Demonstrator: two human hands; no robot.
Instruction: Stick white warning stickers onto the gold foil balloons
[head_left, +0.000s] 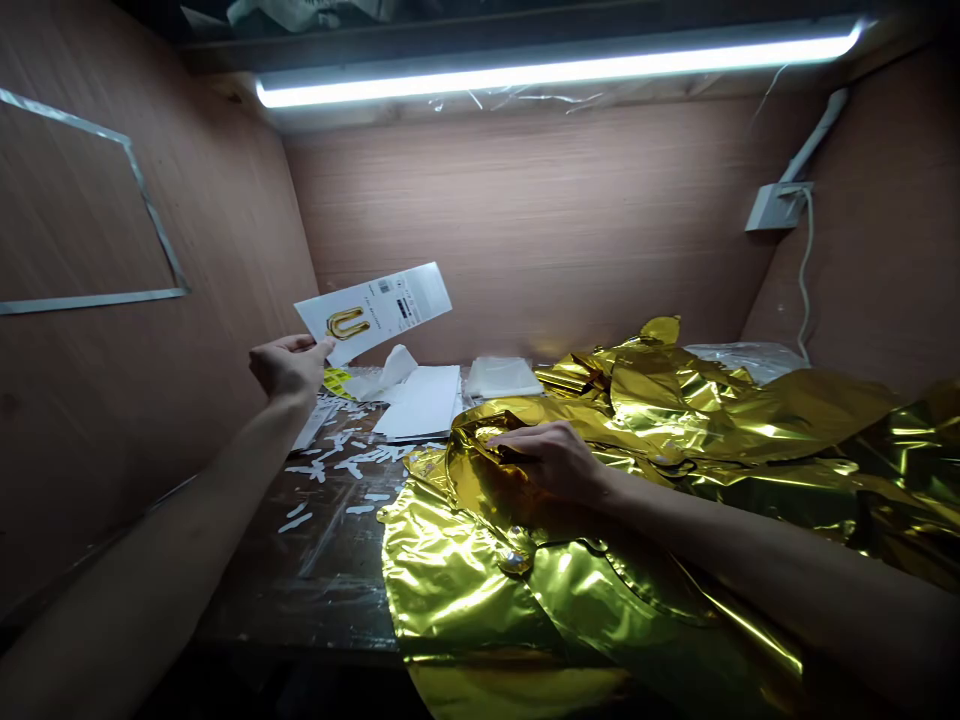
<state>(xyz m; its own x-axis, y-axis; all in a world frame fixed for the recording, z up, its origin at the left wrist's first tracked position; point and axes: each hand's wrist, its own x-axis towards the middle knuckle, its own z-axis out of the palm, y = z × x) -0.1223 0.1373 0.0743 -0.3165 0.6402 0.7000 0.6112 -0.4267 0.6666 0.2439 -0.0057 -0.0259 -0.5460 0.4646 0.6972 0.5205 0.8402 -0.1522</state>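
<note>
My left hand [289, 365] pinches the lower left corner of a white printed card [382, 308], holding it up and tilted above the table. A golden letter U and small print show on the card. On the right, my right hand [551, 455] is closed on a fold of a gold foil balloon [465, 560], its fingertips partly hidden in the shiny film. The flat, uninflated foil spreads around that hand and hangs over the table's front edge. More gold foil balloons [675, 400] lie heaped behind and to the right.
Several white paper strips [349, 460] are scattered on the dark table [330, 580]. White sheets [424, 400] and a stack of clear bags [502, 377] lie at the back. Wooden walls enclose the table; a lit tube [555, 70] and a socket box [776, 205] are mounted above.
</note>
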